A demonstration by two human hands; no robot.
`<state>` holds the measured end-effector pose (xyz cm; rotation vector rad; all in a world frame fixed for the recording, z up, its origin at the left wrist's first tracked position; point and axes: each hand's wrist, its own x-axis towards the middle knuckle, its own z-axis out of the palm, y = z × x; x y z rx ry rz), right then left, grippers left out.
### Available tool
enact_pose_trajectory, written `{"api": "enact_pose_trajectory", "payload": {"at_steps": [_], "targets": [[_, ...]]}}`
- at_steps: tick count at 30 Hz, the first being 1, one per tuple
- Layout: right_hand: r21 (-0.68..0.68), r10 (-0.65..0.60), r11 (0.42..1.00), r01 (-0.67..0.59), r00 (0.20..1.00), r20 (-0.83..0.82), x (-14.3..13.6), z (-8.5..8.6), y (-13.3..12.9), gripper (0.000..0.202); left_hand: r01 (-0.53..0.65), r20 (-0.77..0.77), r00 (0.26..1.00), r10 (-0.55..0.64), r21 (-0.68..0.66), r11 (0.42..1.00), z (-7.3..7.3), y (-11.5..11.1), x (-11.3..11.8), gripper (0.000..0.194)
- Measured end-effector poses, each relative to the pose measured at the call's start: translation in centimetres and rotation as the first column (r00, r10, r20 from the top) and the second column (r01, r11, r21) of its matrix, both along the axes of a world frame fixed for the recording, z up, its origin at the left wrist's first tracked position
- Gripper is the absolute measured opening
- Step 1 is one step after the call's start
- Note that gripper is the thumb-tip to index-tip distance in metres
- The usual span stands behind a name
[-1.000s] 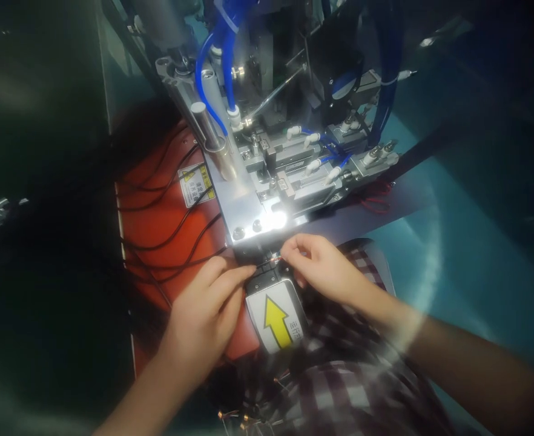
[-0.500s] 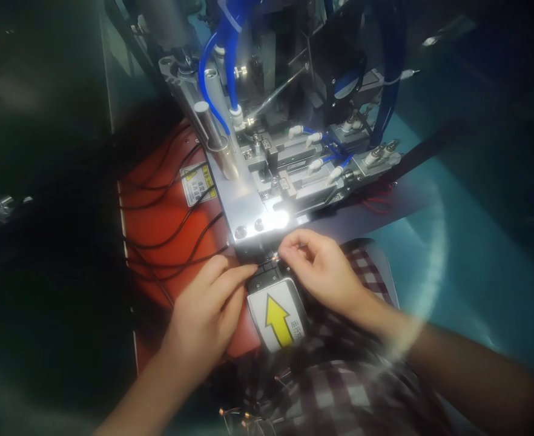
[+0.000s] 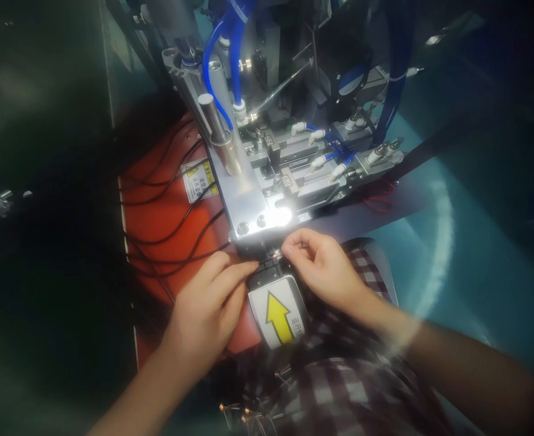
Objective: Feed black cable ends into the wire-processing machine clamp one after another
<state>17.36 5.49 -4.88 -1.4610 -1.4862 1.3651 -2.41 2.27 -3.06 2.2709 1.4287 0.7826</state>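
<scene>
My left hand (image 3: 210,300) is closed in a pinch at the left side of a small black fixture (image 3: 264,278) on the front of the machine. My right hand (image 3: 319,263) pinches at the fixture's right side, thumb and forefinger together. Between the two sets of fingertips runs a thin dark wire (image 3: 267,261) with a small coppery glint near the right fingers. Its ends are hidden by my fingers. Just below lies a white plate with a yellow arrow (image 3: 278,318). A bright metal block (image 3: 253,206) stands right above my hands.
Several black cables (image 3: 176,242) lie across the orange-red base (image 3: 153,212) on the left. Blue air hoses (image 3: 236,66) and small pneumatic cylinders (image 3: 315,188) fill the machine behind. Several copper-tipped wires (image 3: 246,415) are near my lap, beside checkered cloth (image 3: 335,387).
The view has shifted slightly, so the machine appears a little to the right. Both hands keep their pinch at the fixture, with hardly any movement.
</scene>
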Motion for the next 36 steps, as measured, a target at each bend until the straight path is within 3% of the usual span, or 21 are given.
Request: {"api": "enact_pose_trajectory", "payload": {"at_steps": [5, 8, 11, 13, 18, 22, 27, 32, 34, 36], "targets": [[-0.014, 0.019, 1.000, -0.017, 0.986, 0.166, -0.1, 0.9, 0.5, 0.015, 0.001, -0.009, 1.000, -0.001, 0.007, 1.000, 0.0, 0.0, 0.0, 0.025], [-0.155, 0.092, 0.986, -0.064, 0.979, 0.183, 0.1, 1.5, 1.2, 0.018, -0.002, -0.027, 1.000, 0.002, 0.016, 1.000, 0.0, 0.1, -0.1, 0.025], [-0.312, 0.157, 0.942, -0.125, 0.984, 0.081, 0.4, 1.7, 1.8, 0.019, -0.003, -0.039, 0.999, 0.004, 0.029, 1.000, 0.1, 0.1, -0.1, 0.024], [-0.366, 0.118, 0.925, -0.104, 0.993, 0.016, 0.6, 1.7, 1.8, 0.021, -0.005, -0.037, 0.999, 0.006, 0.028, 1.000, 0.2, 0.1, 0.0, 0.023], [-0.403, -0.079, 0.915, -0.001, 0.980, -0.182, 0.9, 1.0, 1.0, 0.019, -0.004, -0.048, 0.999, 0.004, 0.004, 1.000, 0.3, 0.0, -0.1, 0.022], [-0.399, -0.086, 0.917, -0.033, 0.957, -0.276, 0.8, 1.0, 0.7, 0.022, -0.014, -0.063, 0.998, 0.016, 0.026, 1.000, 0.2, 0.0, -0.3, 0.022], [-0.444, -0.096, 0.895, -0.051, 0.949, -0.301, 0.6, 1.0, 1.1, 0.010, -0.010, -0.085, 0.996, 0.014, 0.048, 0.999, 0.1, 0.1, -0.3, 0.021], [-0.393, -0.046, 0.916, -0.084, 0.949, -0.311, 0.4, 0.4, 0.6, 0.010, -0.006, -0.092, 0.996, 0.012, 0.062, 0.998, 0.2, 0.2, -0.3, 0.020], [-0.250, 0.002, 0.967, -0.059, 0.975, -0.222, 0.4, 0.1, 0.2, 0.009, -0.002, -0.092, 0.996, 0.007, 0.058, 0.998, 0.2, 0.2, -0.3, 0.020], [-0.004, 0.025, 1.000, -0.025, 0.995, -0.093, 0.3, -0.3, -0.3, 0.009, 0.000, -0.094, 0.996, 0.004, 0.047, 0.999, 0.2, 0.3, -0.3, 0.020]]}}
